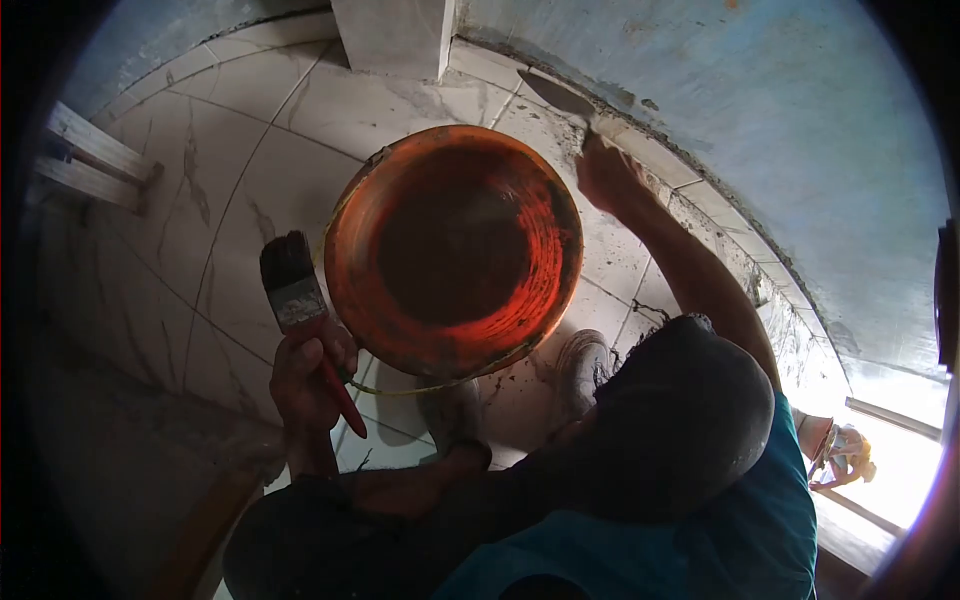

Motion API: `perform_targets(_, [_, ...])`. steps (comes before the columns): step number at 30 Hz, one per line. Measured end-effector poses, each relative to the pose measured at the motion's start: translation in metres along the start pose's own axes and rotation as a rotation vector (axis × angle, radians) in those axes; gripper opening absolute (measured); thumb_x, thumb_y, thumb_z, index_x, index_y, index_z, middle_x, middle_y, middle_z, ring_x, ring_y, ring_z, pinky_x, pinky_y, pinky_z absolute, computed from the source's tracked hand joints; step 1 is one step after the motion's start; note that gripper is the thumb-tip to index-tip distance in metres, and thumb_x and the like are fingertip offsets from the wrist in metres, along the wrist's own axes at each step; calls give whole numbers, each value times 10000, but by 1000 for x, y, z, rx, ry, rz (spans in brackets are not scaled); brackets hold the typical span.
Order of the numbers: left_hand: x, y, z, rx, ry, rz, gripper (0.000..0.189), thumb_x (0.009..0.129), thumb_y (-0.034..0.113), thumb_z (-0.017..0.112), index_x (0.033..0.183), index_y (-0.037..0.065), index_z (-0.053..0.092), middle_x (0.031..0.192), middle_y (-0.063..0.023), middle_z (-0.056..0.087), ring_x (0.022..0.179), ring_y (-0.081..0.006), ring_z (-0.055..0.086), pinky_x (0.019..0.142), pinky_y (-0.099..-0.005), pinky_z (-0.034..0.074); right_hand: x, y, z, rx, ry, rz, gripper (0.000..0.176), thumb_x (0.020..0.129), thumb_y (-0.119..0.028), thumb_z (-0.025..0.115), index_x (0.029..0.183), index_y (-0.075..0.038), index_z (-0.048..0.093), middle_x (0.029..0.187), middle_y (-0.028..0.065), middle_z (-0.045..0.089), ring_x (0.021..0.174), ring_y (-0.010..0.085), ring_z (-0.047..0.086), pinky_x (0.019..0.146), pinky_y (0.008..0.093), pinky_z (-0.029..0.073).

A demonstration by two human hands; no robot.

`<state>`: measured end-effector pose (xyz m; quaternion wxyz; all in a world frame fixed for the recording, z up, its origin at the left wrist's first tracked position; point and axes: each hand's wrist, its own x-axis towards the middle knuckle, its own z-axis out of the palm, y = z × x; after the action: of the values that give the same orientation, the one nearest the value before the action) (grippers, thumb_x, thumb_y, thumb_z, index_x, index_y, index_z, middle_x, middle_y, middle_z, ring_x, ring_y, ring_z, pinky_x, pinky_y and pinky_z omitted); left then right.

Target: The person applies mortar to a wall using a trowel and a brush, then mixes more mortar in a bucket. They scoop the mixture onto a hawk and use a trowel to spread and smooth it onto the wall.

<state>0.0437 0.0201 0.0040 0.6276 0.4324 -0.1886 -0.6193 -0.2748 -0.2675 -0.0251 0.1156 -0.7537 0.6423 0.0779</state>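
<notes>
My left hand is closed around the red handle of a paintbrush. The brush stands with its dark bristles up, left of an orange bucket. A thin yellowish bucket handle runs from beside this hand along the near rim. Dark material lies inside the bucket, its depth hard to judge. Beyond the rim at the right, my right hand grips a trowel. Its pointed blade lies close to the tile strip at the wall's foot; contact cannot be made out.
A bluish plastered wall rises along the right, with tile skirting at its base. A pillar stands behind the bucket. Pale legs of some frame are at left. Marble-patterned floor tiles carry dark crumbs near my feet.
</notes>
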Motion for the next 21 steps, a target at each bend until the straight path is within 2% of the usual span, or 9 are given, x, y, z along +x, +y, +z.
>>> perform_targets(1, [0, -1, 0, 18, 24, 5, 330, 817, 335, 602, 774, 13, 548, 726, -80, 520, 678, -189, 527, 641, -301, 391, 13, -8, 2, -5, -7, -3, 369, 899, -224, 505, 1165, 30, 475, 1032, 282, 635, 1012, 444, 607, 884, 525, 471])
perform_targets(6, [1, -3, -5, 10, 41, -2, 328, 814, 334, 603, 762, 15, 544, 711, -77, 518, 667, -187, 528, 632, -296, 388, 36, -29, -4, -71, -60, 129, 363, 830, -127, 587, 1156, 25, 543, 1097, 264, 625, 1063, 388, 608, 882, 495, 485])
perform_targets(7, [1, -4, -5, 25, 44, 0, 330, 815, 336, 600, 761, 15, 542, 704, -76, 518, 664, -185, 528, 628, -295, 388, 39, -20, 4, -72, -65, 138, 363, 830, -127, 587, 1156, 25, 543, 1097, 264, 625, 1063, 388, 608, 882, 495, 485])
perform_targets(9, [-2, -3, -4, 36, 29, -18, 335, 818, 341, 593, 761, 15, 541, 695, -75, 516, 659, -184, 529, 624, -292, 386, 43, 9, 25, -359, -250, 57, 397, 859, -169, 555, 1190, 44, 498, 1081, 276, 625, 1046, 404, 609, 882, 499, 483])
perform_targets(10, [3, -1, -4, 53, 6, -17, 340, 821, 345, 587, 762, 14, 540, 687, -75, 514, 654, -182, 530, 620, -290, 384, 25, 22, 20, -359, -243, 75, 397, 859, -169, 555, 1190, 44, 498, 1081, 276, 625, 1046, 404, 609, 882, 499, 483])
perform_targets(12, [8, -5, -6, 29, 1, 1, 344, 823, 349, 580, 757, 14, 539, 681, -77, 513, 648, -180, 528, 612, -290, 380, -18, 34, 10, -60, -53, 80, 453, 891, -221, 509, 1228, 72, 435, 1020, 307, 627, 998, 438, 615, 861, 520, 480])
perform_targets(15, [8, -2, -6, 30, -10, -3, 346, 825, 352, 571, 748, 16, 535, 675, -79, 511, 644, -176, 524, 605, -288, 372, -34, 30, -8, 34, -163, 39, 466, 912, -264, 454, 1215, 88, 406, 972, 333, 621, 953, 470, 612, 847, 538, 469])
perform_targets(18, [10, 1, -2, 13, -19, -4, 342, 821, 350, 568, 739, 20, 531, 676, -80, 510, 646, -176, 517, 611, -286, 365, -8, 5, -11, 130, -95, -36, 428, 906, -264, 453, 1160, 80, 434, 939, 335, 624, 925, 478, 616, 836, 542, 467])
perform_targets(21, [8, -3, -3, -3, -6, -6, 341, 814, 351, 568, 735, 22, 529, 677, -78, 508, 652, -177, 513, 624, -285, 363, 23, -39, -14, 132, -76, -105, 408, 902, -264, 446, 1128, 74, 459, 986, 320, 623, 960, 465, 610, 849, 526, 471])
